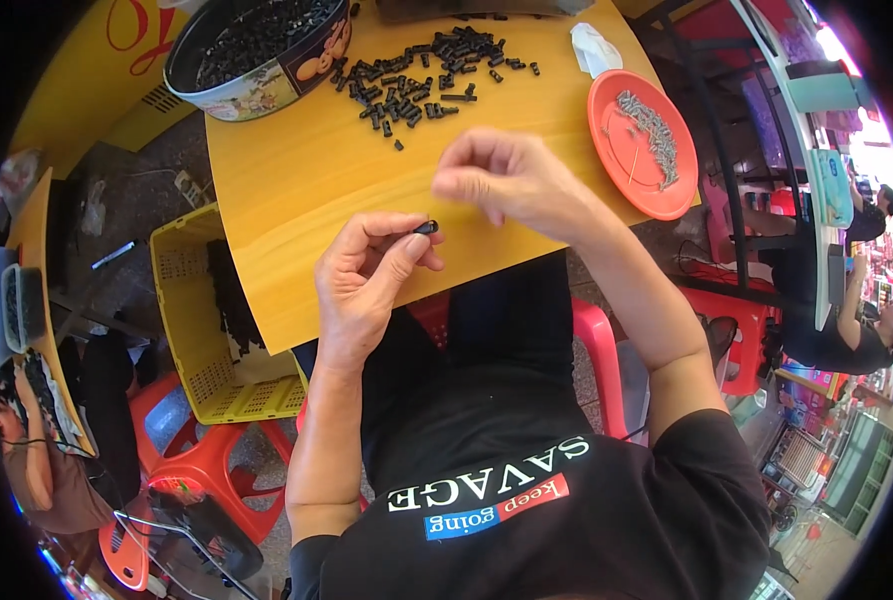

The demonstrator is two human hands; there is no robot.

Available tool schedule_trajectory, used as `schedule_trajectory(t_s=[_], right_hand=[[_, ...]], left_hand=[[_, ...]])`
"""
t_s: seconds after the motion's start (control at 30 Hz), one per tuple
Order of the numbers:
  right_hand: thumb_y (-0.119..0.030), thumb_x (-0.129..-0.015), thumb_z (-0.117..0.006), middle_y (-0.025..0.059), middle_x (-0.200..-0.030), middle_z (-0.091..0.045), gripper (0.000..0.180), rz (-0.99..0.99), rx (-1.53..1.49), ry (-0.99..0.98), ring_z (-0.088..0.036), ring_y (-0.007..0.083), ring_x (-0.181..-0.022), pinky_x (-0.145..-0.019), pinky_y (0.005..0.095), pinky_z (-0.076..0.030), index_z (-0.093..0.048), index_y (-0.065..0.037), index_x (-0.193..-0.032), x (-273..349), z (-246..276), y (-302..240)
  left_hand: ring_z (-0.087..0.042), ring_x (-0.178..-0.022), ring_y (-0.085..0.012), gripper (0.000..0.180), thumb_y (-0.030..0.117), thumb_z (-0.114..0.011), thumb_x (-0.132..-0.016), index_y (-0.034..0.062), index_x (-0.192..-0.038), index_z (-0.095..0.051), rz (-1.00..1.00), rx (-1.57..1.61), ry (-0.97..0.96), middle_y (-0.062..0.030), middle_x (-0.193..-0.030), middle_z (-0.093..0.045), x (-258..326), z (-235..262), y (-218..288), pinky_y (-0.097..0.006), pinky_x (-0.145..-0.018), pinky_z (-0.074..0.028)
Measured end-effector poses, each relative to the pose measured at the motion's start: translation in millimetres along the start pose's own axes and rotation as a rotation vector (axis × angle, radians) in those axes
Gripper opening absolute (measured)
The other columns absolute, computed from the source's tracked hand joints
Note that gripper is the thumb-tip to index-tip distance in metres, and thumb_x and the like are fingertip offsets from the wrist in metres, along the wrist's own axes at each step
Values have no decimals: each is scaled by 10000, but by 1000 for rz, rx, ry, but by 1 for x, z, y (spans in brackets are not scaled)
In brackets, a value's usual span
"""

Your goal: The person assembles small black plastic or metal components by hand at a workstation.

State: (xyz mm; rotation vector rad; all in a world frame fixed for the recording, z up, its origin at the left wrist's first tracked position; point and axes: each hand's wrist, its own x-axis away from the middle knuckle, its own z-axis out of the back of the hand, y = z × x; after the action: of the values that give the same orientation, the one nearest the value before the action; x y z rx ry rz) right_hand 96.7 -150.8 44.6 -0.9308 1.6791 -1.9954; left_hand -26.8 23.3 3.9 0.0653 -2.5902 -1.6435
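Between the thumb and fingers of my left hand [354, 278] is a small black cylindrical part [426, 228], held above the near side of the yellow table [296, 195]. My right hand [501, 175] hovers to the right and slightly farther away, apart from that part. Its fingers are curled in toward the thumb and a little blurred; whatever they may hold cannot be made out. Beyond both hands lies a loose pile of similar black parts [411, 90]. To the right, a red-orange plate [678, 180] carries many small grey metal pieces [654, 135] and a thin stick.
A round tin [266, 95] full of black parts stands at the table's far left. White tissue [594, 50] lies by the plate. Left below the table is a yellow crate [181, 330], near a red stool [201, 470]. Other people sit at both sides.
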Motion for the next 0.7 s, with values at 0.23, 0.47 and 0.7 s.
schedule_trajectory(t_s=[0.23, 0.47, 0.7], right_hand=[[-185, -879, -695, 94, -884, -709, 216, 281, 648, 516, -603, 171, -684, -662, 309, -503, -704, -33, -1033, -38, 50, 5], [-206, -885, -691, 102, -897, -714, 229, 295, 786, 441, -638, 181, -729, -699, 321, -520, -708, -42, -1043, -57, 57, 15], [-236, -963, -637, 71, -918, -701, 269, 187, 39, 247, -588, 53, -657, -588, 217, -491, -663, 2, -1086, -41, 43, 1]], left_hand=[[-659, -846, -144, 163, -4, -604, -950, -27, -1111, -610, -39, -1, -1, -118, -1000, -684, -2, 0, -1, -264, -813, -520], [-656, -856, -144, 162, -15, -593, -951, -27, -1112, -606, -54, -8, -19, -118, -1014, -676, -3, -1, -2, -263, -821, -513], [-653, -857, -143, 166, -4, -597, -954, -26, -1117, -604, -32, 16, 9, -114, -1010, -679, -1, -1, -1, -267, -820, -513]])
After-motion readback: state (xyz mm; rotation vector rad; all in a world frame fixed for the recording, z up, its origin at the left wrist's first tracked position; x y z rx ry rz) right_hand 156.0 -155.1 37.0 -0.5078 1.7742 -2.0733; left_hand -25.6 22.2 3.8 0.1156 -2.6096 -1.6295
